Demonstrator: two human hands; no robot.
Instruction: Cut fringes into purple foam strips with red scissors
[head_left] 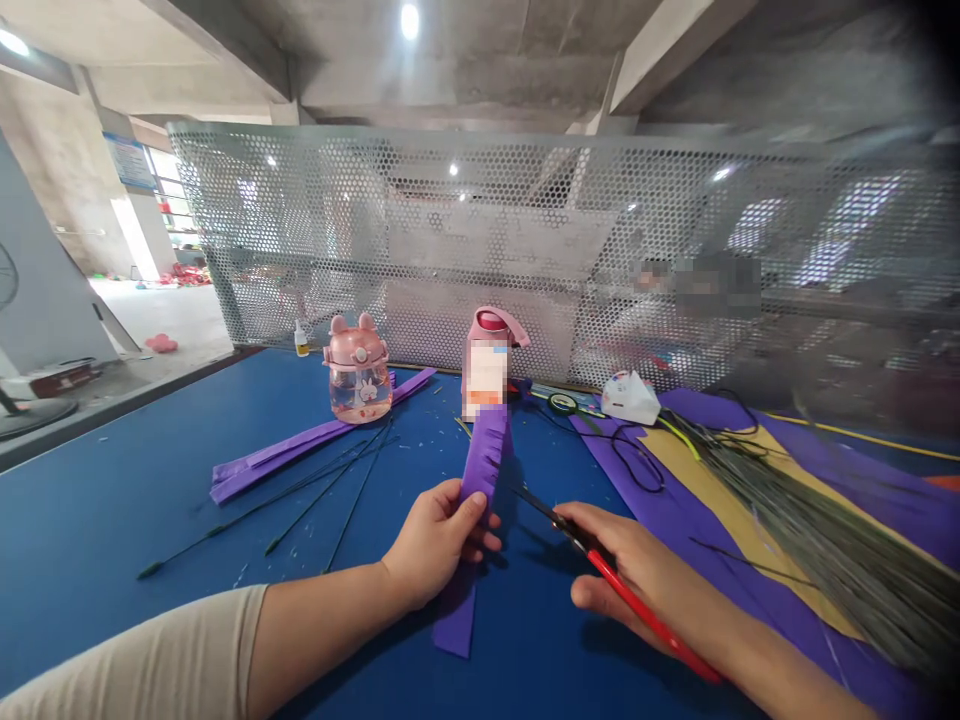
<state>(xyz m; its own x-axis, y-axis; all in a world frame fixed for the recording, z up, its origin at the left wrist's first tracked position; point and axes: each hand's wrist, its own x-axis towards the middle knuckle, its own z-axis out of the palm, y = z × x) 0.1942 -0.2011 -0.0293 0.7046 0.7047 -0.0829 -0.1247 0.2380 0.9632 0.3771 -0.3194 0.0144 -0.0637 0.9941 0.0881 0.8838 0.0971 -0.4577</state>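
My left hand point(439, 540) is closed around a folded purple paper strip point(484, 455), holding it up over the blue table point(112, 500); the strip's right edge is cut into a fringe. My right hand point(637, 570) grips red-handled scissors point(600, 565), whose dark blades point left toward the strip's fringed edge, just short of it. The strip's lower end hangs below my left hand.
A pink water bottle point(358, 368) stands on a long purple paper strip point(315, 440). Green wire stems point(322, 490) lie left of centre. Purple and yellow sheets point(712, 480) with a bundle of thin wires point(825, 540) cover the right. A perforated metal screen point(525, 250) backs the table.
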